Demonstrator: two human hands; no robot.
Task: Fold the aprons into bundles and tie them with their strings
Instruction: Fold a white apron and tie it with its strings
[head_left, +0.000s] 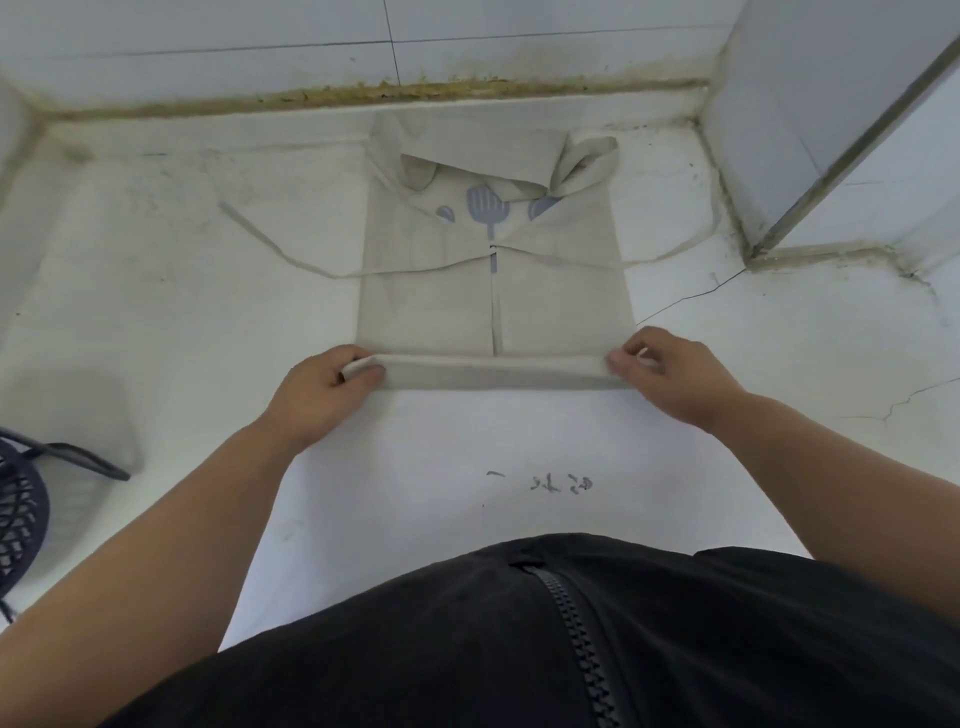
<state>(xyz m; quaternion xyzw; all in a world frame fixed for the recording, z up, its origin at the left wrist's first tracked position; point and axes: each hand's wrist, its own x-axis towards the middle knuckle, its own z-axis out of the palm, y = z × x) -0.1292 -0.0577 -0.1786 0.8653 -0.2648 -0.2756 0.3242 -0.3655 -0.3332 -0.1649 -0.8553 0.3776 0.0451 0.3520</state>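
Once folded in to a narrow panel, laid flat on the white counter (415, 467): beige apron (561, 306), side flaps meeting down the middle, top end toward the tiled wall (260, 31), blue spatula print (487, 208) peeking out between the flaps, neck loop (582, 166) bunched at the far right corner. Near hem turned up into a first slim roll (493, 371), lying across the panel's full width.

Left hand (322, 384) at the roll's left end, thumb and fingers (363, 370) curled and pinching the cloth. Right hand (670, 374) at the right end, fingertips (621, 358) bent down and clamped on the fold likewise.

Waist strings lying loose: left string (291, 254) trailing out over the counter to the left, right string (670, 254) running off toward the corner pillar (831, 130), both seeming to cross the panel about halfway up.

Step in hand, by the look of it: rolling the bundle, barely started (one turn at most, with most of the panel flat). Next move probably calls for both hands working together, walking the roll away from the body with even pressure, to avoid skewing it into a cone. Worth keeping tight all the way. Then, near the strings, gathering both ends and knotting them round the bundle. Tying not yet begun.
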